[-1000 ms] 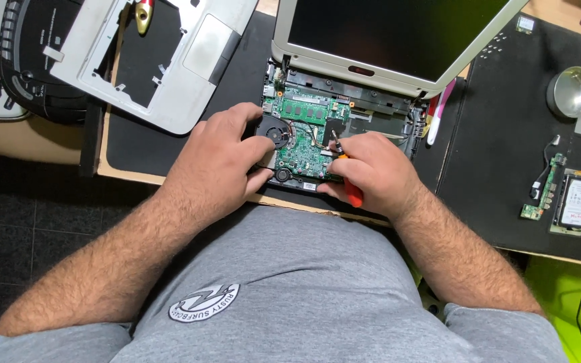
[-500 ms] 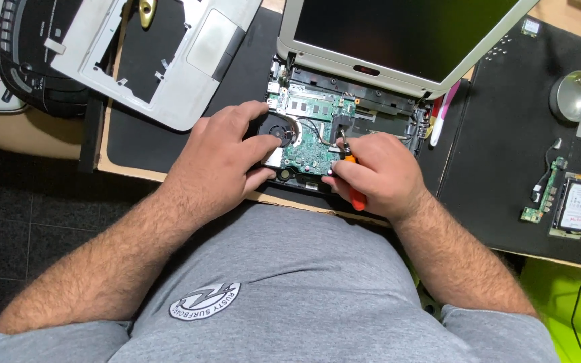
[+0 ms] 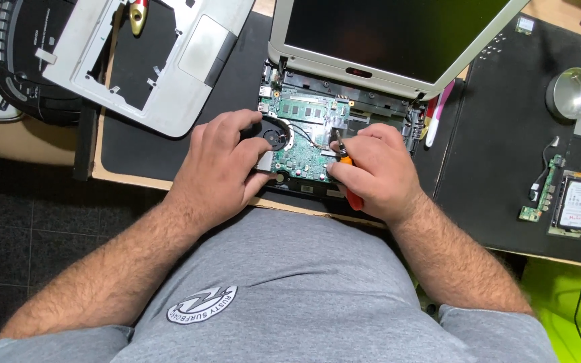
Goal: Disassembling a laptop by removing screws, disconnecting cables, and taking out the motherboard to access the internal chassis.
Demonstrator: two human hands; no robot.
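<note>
We see a green circuit board [image 3: 307, 131] with a black round fan [image 3: 275, 136] inside the pale grey laptop [image 3: 371, 74], whose screen is dark. The screwdriver [image 3: 351, 185] has an orange handle, and the mat [image 3: 506, 134] beneath is black. Our shirt [image 3: 290, 296] is grey with a white emblem, and the detached palmrest cover [image 3: 169, 60] is silvery white.

Bright, even light falls from overhead; shadows stay soft. The round metal tin [image 3: 571, 93] catches glare, the dark screen [image 3: 398, 33] reflects faintly, and focus holds sharp throughout.
</note>
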